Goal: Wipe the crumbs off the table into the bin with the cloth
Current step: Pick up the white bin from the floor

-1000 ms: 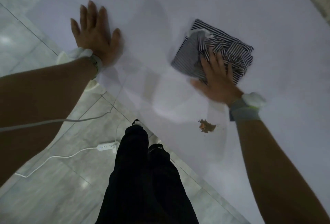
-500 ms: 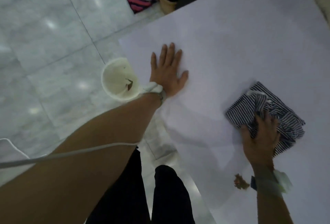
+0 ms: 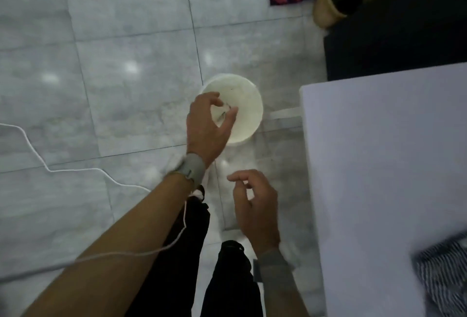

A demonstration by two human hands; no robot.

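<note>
Grey marble floor tiles fill most of view, white worktop at right. White bin stands on floor just beside worktop corner. Left hand hovers over bin rim – fingers loosely curled, holding nothing. Right hand nearer body, above floor – fingers half-curled, empty. Striped cloth lies on worktop at lower right, apart from both hands. White cable trails across tiles.

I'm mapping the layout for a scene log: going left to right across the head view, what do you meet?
white cable → left hand → white bin on the floor → right hand → table → striped cloth lying on the table at the right edge.
</note>
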